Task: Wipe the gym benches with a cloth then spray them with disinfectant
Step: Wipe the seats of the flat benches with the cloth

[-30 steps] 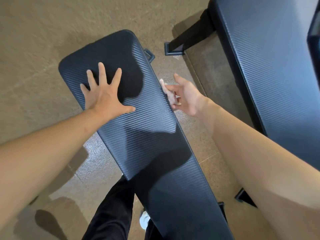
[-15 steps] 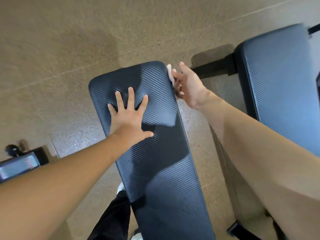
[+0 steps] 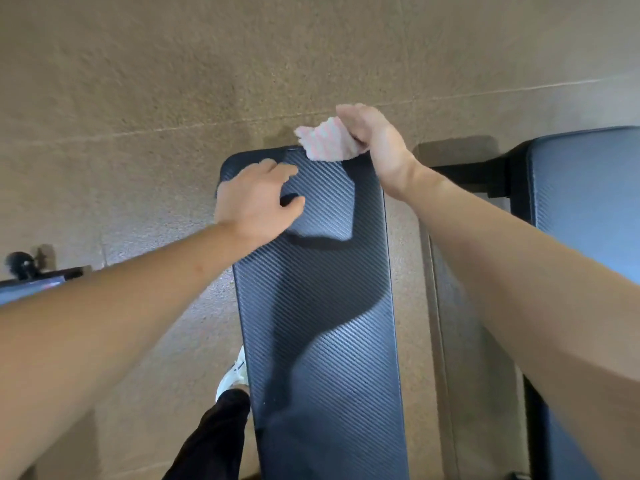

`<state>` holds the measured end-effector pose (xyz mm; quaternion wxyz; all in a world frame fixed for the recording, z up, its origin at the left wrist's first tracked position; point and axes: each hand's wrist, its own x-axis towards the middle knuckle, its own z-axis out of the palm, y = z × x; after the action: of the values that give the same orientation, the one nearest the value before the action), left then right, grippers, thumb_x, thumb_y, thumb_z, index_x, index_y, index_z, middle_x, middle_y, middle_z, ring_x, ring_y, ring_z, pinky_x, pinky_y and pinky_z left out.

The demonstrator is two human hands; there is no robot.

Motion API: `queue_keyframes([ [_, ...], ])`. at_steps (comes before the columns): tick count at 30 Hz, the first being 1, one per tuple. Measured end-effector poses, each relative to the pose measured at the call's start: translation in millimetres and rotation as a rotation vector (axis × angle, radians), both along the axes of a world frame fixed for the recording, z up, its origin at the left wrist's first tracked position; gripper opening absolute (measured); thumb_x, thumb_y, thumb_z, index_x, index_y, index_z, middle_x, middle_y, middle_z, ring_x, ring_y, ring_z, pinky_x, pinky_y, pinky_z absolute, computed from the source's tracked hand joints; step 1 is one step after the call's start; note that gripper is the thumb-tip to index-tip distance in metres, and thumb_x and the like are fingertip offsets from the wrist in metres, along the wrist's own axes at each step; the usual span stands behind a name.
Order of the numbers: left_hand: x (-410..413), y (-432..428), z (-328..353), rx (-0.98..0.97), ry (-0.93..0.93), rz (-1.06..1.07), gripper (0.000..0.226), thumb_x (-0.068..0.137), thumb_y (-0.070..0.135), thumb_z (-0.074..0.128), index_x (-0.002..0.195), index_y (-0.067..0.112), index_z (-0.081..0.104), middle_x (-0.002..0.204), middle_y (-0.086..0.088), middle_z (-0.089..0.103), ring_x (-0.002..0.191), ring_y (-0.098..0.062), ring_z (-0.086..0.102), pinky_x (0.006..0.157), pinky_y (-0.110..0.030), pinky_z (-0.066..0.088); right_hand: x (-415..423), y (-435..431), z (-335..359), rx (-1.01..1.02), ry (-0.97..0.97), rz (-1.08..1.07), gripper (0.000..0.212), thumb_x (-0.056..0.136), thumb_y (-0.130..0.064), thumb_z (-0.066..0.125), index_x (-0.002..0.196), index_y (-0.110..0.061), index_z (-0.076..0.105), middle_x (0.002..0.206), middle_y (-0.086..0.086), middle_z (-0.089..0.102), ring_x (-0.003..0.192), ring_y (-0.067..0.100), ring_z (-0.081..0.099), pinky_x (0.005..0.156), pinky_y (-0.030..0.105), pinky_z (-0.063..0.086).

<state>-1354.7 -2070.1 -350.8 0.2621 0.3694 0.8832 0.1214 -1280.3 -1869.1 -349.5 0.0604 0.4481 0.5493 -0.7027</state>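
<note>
We take the dark ribbed bench (image 3: 322, 306) in front of us as our landmark. To its right, across a strip of speckled tan floor (image 3: 173, 81), stands a second bench (image 3: 588, 209) with a black frame bar (image 3: 478, 174) reaching toward ours. To the landmark's left, near the picture edge, lies a piece of dark equipment with a round knob (image 3: 17, 265); we cannot tell what it is. At the near left side of the bench we see our black trouser leg (image 3: 214, 441) and a white shoe (image 3: 233, 375). Nothing lies on the pad between our hands.

Our right hand (image 3: 377, 140) is at the bench's far right corner, fingers curled closed around a pale pink-and-white cloth (image 3: 325, 140), which spills out toward the left and overlaps the far edge of the pad. Our left hand (image 3: 252, 206) rests on the far left part of the pad, fingers loosely bent and holding nothing, thumb stretched toward the middle.
</note>
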Motion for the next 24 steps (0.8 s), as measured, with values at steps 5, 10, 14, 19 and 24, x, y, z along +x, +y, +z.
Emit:
queue_keyframes([
  [5,-32.3,25.0,-15.4,0.163,-0.077,0.076,0.046,0.094,0.044,0.063,0.137,0.027,0.06,0.134,0.001,0.058,0.13,-0.024,0.048,0.101,-0.037,0.041,-13.2,-10.0,-2.7,0.022,-0.011,0.06,0.054,0.109,-0.046,0.029,0.147,-0.011,0.046,0.146,0.006,0.053,0.124,0.01,0.053,0.103,0.024,0.035],
  [10,-36.7,55.5,-31.3,0.305,-0.173,-0.142,0.049,0.098,0.036,0.062,0.145,0.021,0.057,0.15,-0.001,0.052,0.137,-0.024,0.047,0.113,-0.036,0.035,-8.2,-4.8,-1.7,0.074,0.0,0.056,0.053,0.107,-0.056,0.022,0.134,-0.021,0.052,0.124,0.006,0.063,0.119,0.013,0.058,0.086,0.019,0.039],
  [14,-43.3,71.4,-39.1,0.214,-0.223,-0.229,0.04,0.1,0.051,0.052,0.133,0.031,0.065,0.12,-0.001,0.064,0.118,-0.025,0.057,0.098,-0.044,0.045,5.9,-0.4,2.0,0.221,0.031,-0.11,0.032,0.104,-0.039,0.048,0.12,-0.018,0.066,0.117,0.001,0.069,0.111,0.015,0.063,0.104,0.035,0.047],
  [19,-64.9,78.1,-34.9,0.061,-0.227,-0.336,0.04,0.104,0.049,0.047,0.144,0.047,0.051,0.118,-0.005,0.052,0.119,-0.027,0.05,0.096,-0.047,0.044,36.2,-4.9,-9.4,0.575,-0.139,0.274,0.049,0.082,-0.034,0.075,0.129,-0.023,0.066,0.125,-0.001,0.064,0.121,0.017,0.057,0.111,0.042,0.044],
  [24,-86.2,59.9,-30.1,0.019,-0.244,-0.315,0.035,0.1,0.055,0.055,0.129,0.041,0.067,0.124,0.002,0.051,0.116,-0.022,0.052,0.095,-0.045,0.045,38.1,-22.5,-13.5,0.865,-0.271,0.656,0.088,0.078,-0.045,0.082,0.154,-0.027,0.04,0.146,0.003,0.041,0.133,0.027,0.033,0.114,0.037,0.033],
])
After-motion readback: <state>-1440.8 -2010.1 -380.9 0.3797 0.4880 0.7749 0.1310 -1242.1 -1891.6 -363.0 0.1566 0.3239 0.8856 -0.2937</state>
